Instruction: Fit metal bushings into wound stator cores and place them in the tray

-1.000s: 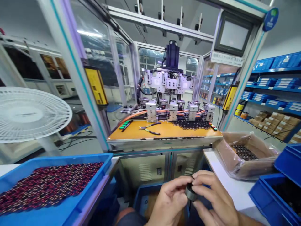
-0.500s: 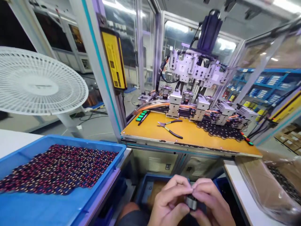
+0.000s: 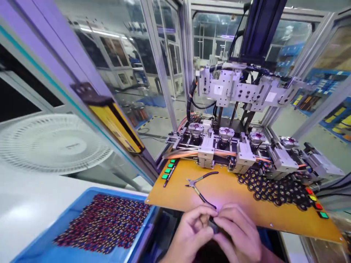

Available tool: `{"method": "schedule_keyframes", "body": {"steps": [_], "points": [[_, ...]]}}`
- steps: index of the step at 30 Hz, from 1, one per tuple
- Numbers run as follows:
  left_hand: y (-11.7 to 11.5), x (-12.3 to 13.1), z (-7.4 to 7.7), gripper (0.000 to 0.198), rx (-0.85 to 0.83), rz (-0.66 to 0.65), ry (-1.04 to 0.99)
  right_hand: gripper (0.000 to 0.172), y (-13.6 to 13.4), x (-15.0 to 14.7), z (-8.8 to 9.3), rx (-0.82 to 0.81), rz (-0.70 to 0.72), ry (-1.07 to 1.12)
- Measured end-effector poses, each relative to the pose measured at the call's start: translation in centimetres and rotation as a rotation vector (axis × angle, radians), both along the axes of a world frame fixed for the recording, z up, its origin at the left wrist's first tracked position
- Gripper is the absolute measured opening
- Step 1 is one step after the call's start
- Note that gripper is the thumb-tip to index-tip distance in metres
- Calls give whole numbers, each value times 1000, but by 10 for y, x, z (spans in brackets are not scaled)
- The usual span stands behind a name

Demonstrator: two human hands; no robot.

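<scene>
A small dark part (image 3: pixel 214 229) sits between the fingertips of both hands, at the near edge of the orange-yellow desk (image 3: pixel 175 197), low in the view and a little right of centre. Only a dark, greyish sliver of it shows between the fingers, so I cannot tell which way it points or how its long axis runs.

The left hand (image 3: pixel 192 232) curls around it from the left, thumb and forefinger drawn close together on the part. The right hand (image 3: pixel 238 235) comes in from the other side with its fingers bent and pinched narrow on the same piece. The fingertips of the two hands nearly meet above it.

Just beyond the hands lie pliers (image 3: pixel 192 183), spread open on the desk. Their tips point left; one handle slants up to the right, and the other runs down to the right and ends near the fingertips. Farther left, a row of green buttons (image 3: pixel 168 171) stands beside a slim dark pen-like stick (image 3: pixel 170 176). To the right, a cluster of black round pieces (image 3: pixel 271 190) lies in front of the silver clamp blocks (image 3: pixel 207 151) of a machine.

Well to the left of the hands, a blue tray (image 3: pixel 68 254) holds a packed layer of small red, dark and gold pieces (image 3: pixel 106 223).
</scene>
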State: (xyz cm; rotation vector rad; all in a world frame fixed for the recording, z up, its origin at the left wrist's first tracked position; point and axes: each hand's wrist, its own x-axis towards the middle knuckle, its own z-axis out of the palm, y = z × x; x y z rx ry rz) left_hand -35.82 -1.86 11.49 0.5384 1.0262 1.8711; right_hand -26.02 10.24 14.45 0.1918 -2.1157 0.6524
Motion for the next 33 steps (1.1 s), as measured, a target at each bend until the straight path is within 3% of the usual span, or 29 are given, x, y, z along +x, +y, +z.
{"method": "schedule_keyframes", "body": {"steps": [3, 6, 9, 12, 15, 17, 19, 22, 24, 26, 29, 33], "points": [[5, 0, 45, 31, -77, -22, -283, 16, 2, -3, 34, -79, 3, -27], [12, 6, 74, 35, -42, -12, -474, 24, 8, 0, 54, -217, 64, -59], [21, 16, 87, 34, 24, -33, -571, 28, 15, 5, 62, -308, 119, -103], [30, 24, 89, 31, 62, -62, -621, 28, 22, 10, 68, -337, 129, -112], [39, 25, 84, 33, 28, -84, -592, 26, 27, 15, 67, -342, 120, -108], [41, 21, 73, 40, -71, -87, -455, 25, 33, 21, 54, -324, 85, -139], [37, 13, 57, 47, -230, -49, -235, 23, 44, 31, 24, -209, -44, -202], [21, -1, 25, 51, -469, 54, 20, 26, 65, 57, -38, 81, -302, -268], [7, -8, 4, 53, -577, 101, 58, 32, 77, 79, -74, 191, -358, -316], [-7, -13, -13, 57, -650, 142, 41, 34, 82, 97, -95, 262, -371, -389], [-19, -18, -26, 61, -707, 172, 10, 37, 83, 107, -103, 327, -389, -492], [-13, -28, -26, 58, -714, 132, 33, 41, 88, 90, -102, 333, -432, -559]]}}
